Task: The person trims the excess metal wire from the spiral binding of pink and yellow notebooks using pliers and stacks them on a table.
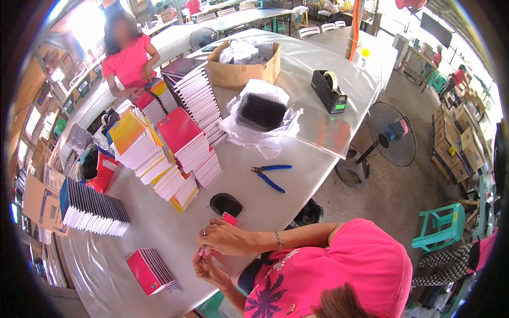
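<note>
Both of my hands are closed on a small red-covered notebook (229,218), mostly hidden by my fingers. My right hand (225,237), with a bracelet at its wrist, grips it from above. My left hand (208,268) pinches its lower end. Just beyond them on the table lies a black oval dish (226,204). Left of my hands sits a short stack of red spiral notebooks (151,270). Farther off rest blue-handled cutting pliers (272,176), their handles spread.
Tall stacks of notebooks (180,130) and a dark-spined stack (94,208) stand on the table (254,212). Black binding coils (261,112) lie on white paper near a cardboard box (244,69) and tape dispenser (328,91). Across the table, a co-worker (130,63) handles notebooks. A fan (383,139) stands right.
</note>
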`<state>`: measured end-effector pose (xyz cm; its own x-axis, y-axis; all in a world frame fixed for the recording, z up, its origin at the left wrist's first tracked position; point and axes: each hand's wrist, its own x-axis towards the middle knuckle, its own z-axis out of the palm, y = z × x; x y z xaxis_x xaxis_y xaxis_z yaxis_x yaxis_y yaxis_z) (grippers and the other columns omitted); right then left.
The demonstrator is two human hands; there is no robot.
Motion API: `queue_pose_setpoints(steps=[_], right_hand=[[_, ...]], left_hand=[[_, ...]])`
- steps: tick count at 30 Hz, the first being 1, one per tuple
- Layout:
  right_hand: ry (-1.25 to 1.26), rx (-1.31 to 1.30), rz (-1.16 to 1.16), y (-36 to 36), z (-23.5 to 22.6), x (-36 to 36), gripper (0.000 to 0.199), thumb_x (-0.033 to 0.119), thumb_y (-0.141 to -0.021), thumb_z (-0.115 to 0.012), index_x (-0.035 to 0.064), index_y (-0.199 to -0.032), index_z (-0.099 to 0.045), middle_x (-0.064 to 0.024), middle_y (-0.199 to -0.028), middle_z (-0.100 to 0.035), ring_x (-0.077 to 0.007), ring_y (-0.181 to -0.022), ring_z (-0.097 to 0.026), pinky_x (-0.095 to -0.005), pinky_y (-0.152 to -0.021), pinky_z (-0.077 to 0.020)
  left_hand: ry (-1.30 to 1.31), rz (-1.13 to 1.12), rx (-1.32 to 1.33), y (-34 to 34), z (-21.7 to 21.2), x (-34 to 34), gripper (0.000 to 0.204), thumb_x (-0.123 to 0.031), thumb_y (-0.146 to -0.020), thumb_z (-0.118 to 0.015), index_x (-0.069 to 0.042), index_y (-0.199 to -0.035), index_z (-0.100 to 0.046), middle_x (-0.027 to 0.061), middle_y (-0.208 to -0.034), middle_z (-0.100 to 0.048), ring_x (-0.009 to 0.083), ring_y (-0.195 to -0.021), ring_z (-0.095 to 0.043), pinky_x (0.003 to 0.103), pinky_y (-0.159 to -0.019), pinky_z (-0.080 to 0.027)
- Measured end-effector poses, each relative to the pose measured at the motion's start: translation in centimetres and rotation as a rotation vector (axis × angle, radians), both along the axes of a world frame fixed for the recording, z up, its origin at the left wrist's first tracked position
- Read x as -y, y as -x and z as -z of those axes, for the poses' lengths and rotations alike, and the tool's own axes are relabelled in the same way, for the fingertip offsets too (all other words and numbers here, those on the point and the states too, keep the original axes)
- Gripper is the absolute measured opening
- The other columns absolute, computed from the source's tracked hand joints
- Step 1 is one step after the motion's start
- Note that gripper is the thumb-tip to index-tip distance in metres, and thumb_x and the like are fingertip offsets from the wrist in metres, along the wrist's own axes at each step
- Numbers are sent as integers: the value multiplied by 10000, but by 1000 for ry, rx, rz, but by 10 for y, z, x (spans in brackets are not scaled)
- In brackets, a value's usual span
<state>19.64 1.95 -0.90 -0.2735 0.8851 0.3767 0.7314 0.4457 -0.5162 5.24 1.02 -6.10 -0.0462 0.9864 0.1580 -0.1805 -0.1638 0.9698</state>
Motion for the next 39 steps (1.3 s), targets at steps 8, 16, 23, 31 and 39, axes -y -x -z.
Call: queue_pose_setpoints(steps=[8, 16, 23, 31, 39], right_hand=[[-122, -5, 12, 7, 5, 0, 93, 146, -793, -611, 111, -875, -586, -47, -897, -582, -214, -900, -583, -384, -901, -376], [-155, -134, 3, 5, 2, 3, 127, 168, -810, -598, 105, -904, -539, -43, -869, -557, -203, -876, -580, -383, -886, -371], [-110, -66, 1, 3, -1, 4, 133, 214, -824, -617, 124, -906, -564, -41, -898, -586, -204, -905, -596, -410, -903, -363], [-140, -58, -8, 3, 2, 3, 126, 198, -826, -616, 137, -928, -574, -35, -923, -589, -199, -939, -590, -431, -930, -346], [-134, -56, -22, 3, 3, 3, 146, 133, -821, -594, 140, -966, -574, -21, -917, -566, -180, -968, -568, -436, -974, -313]], left_hand=[[-34, -25, 29, 8, 17, -4, 203, -6, -861, -668, 19, -1060, -633, 115, -1122, -650, 165, -982, -601, 305, -887, -469], [-7, 32, 69, 9, 17, -4, 228, 3, -857, -661, 15, -1082, -629, 127, -1162, -638, 179, -1021, -596, 315, -909, -473], [-9, 75, 75, 19, 24, -4, 316, -95, -903, -649, 30, -1189, -597, 134, -1197, -620, 193, -1045, -599, 313, -931, -470], [-7, 65, 64, 18, 19, -3, 285, -98, -896, -659, 36, -1145, -626, 134, -1179, -625, 202, -1059, -604, 325, -940, -471], [-9, 56, 99, 17, 17, -3, 194, -54, -882, -661, 28, -1058, -651, 108, -1131, -622, 187, -1064, -589, 312, -951, -450]])
